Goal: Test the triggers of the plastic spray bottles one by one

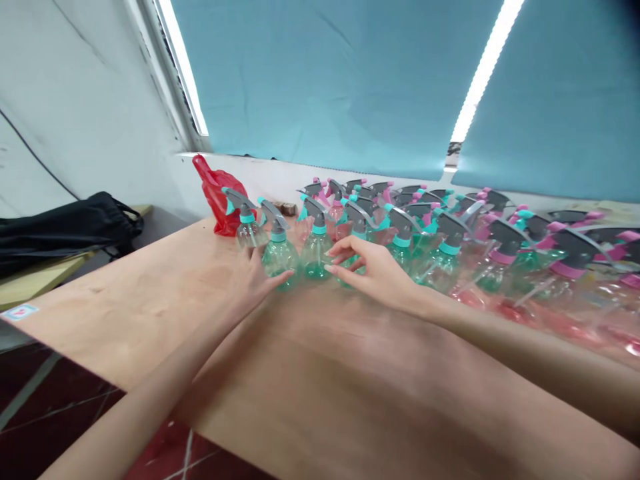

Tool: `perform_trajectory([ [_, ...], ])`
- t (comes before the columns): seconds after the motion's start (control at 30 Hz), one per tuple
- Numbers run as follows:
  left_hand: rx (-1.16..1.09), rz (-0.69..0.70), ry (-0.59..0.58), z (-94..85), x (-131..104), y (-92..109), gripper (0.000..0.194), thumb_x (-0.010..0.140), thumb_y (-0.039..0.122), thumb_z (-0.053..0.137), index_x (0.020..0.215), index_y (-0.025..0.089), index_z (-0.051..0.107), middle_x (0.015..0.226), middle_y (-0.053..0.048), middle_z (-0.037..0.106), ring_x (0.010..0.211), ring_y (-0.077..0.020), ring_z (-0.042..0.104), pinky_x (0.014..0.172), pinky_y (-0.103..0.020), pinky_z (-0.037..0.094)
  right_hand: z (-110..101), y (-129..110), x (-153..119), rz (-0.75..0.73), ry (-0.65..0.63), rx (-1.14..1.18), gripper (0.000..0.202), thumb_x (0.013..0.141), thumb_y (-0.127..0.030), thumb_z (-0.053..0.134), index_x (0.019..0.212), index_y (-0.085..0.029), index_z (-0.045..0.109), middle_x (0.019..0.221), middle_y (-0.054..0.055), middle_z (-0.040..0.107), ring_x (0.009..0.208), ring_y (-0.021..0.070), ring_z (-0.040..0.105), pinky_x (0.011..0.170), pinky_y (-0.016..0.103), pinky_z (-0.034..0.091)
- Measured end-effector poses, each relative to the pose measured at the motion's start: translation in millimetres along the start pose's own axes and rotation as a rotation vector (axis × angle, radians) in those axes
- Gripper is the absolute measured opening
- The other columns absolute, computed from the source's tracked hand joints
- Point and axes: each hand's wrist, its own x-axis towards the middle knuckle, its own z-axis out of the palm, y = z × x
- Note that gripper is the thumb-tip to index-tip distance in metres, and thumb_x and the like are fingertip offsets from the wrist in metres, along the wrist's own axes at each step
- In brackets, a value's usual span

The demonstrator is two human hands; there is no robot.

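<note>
Small round spray bottles with grey trigger heads stand upright on a wooden table. My left hand (253, 280) is at the left end of the group, thumb spread, beside a green spray bottle (281, 257) with a turquoise collar. Its thumb overlaps that bottle's lower front; whether it touches I cannot tell. Behind those fingers stands a clear-looking spray bottle (246, 230), partly hidden. My right hand (373, 270) is open, thumb and fingers apart, just right of another green spray bottle (316, 250). It partly covers a spray bottle (359, 227) behind it.
Many more spray bottles, green with turquoise parts and red with pink parts (505, 250), crowd the table's right side. A red plastic bag (220, 193) sits at the back left. The wooden table (125, 313) has a sticker (20, 312) near its left corner. A black bag (70, 223) lies further left.
</note>
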Motion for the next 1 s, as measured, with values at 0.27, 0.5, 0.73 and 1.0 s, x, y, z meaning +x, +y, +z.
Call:
perform_trajectory([
  [0.27,0.261,0.142,-0.108,-15.0,9.5,4.7,0.064,0.075,0.055,0.070,0.126,0.022,0.048,0.113,-0.010,0.052,0.114,-0.0386,0.050,0.097,-0.054,0.043,-13.9,0.6,9.8,-0.133,-0.068,-0.041,0.011,0.088,-0.020,0.060,0.098,-0.020,0.056,0.099,0.004,0.068,0.083,0.0146,0.067,0.071,0.029,0.058],
  [0.5,0.390,0.141,-0.097,-22.6,2.9,19.7,0.062,0.080,0.061,0.063,0.125,0.021,0.049,0.120,-0.013,0.052,0.117,-0.0393,0.050,0.094,-0.053,0.045,-36.0,-4.5,-5.0,-0.217,-0.059,-0.053,0.013,0.088,-0.016,0.059,0.101,-0.018,0.056,0.095,0.003,0.067,0.082,0.0110,0.066,0.073,0.023,0.055],
  [0.73,0.409,0.128,-0.055,-15.3,5.6,16.1,0.063,0.081,0.061,0.062,0.126,0.019,0.048,0.120,-0.014,0.053,0.119,-0.0388,0.049,0.098,-0.051,0.043,-47.5,-16.7,-55.8,-0.171,-0.126,-0.178,0.016,0.090,-0.014,0.053,0.104,-0.022,0.052,0.096,0.004,0.067,0.083,0.0142,0.067,0.068,0.026,0.055],
  [1.0,0.451,0.227,-0.028,-13.5,18.4,24.0,0.062,0.086,0.054,0.062,0.132,0.019,0.043,0.127,-0.013,0.049,0.125,-0.0415,0.042,0.102,-0.054,0.036,-54.6,-19.7,-74.5,-0.169,-0.140,-0.247,0.017,0.090,-0.012,0.050,0.104,-0.023,0.050,0.095,0.005,0.068,0.085,0.0130,0.067,0.070,0.025,0.055],
])
